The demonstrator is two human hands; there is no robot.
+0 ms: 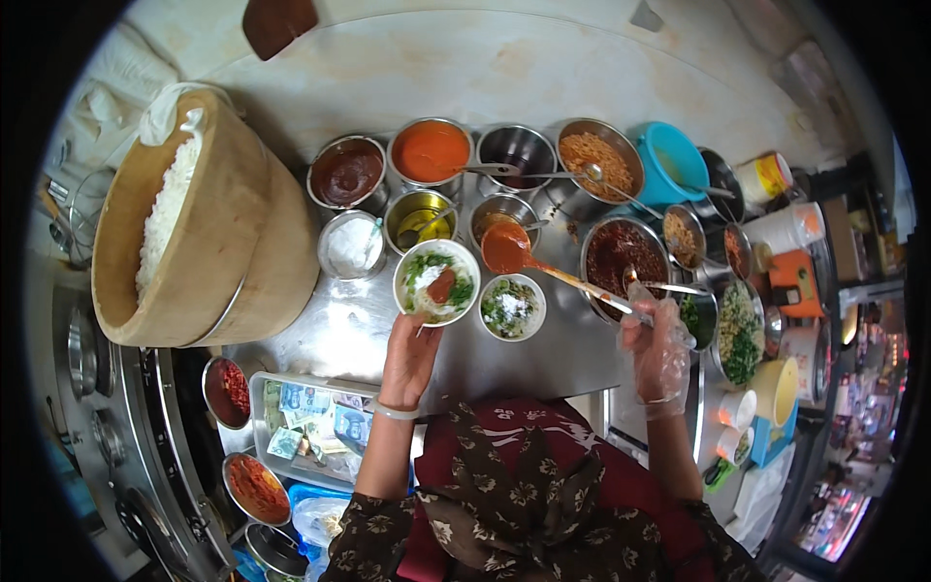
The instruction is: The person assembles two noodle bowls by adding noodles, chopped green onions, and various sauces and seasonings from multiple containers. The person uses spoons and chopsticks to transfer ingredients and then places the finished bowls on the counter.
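My left hand (407, 359) grips a white bowl (399, 291) holding chopped greens, white powder and a dab of red-brown sauce. In a clear plastic glove, my right hand (661, 344) is closed round the handle of a ladle (564, 278). Orange-red sauce coats the ladle's cup, which hangs just right of the held bowl. Below it, a smaller white bowl (514, 339) with greens and white powder stands on the steel counter (456, 364). The ladle's handle passes over a pot of dark red chilli (621, 247).
A large wooden tub (218, 233) of rice stands at the left. Steel pots of sauces line the back, including orange sauce (431, 150), beside a turquoise bowl (671, 160). A plastic box (330, 470) of banknotes sits near my left forearm. Chopped scallions (740, 335) are at the right.
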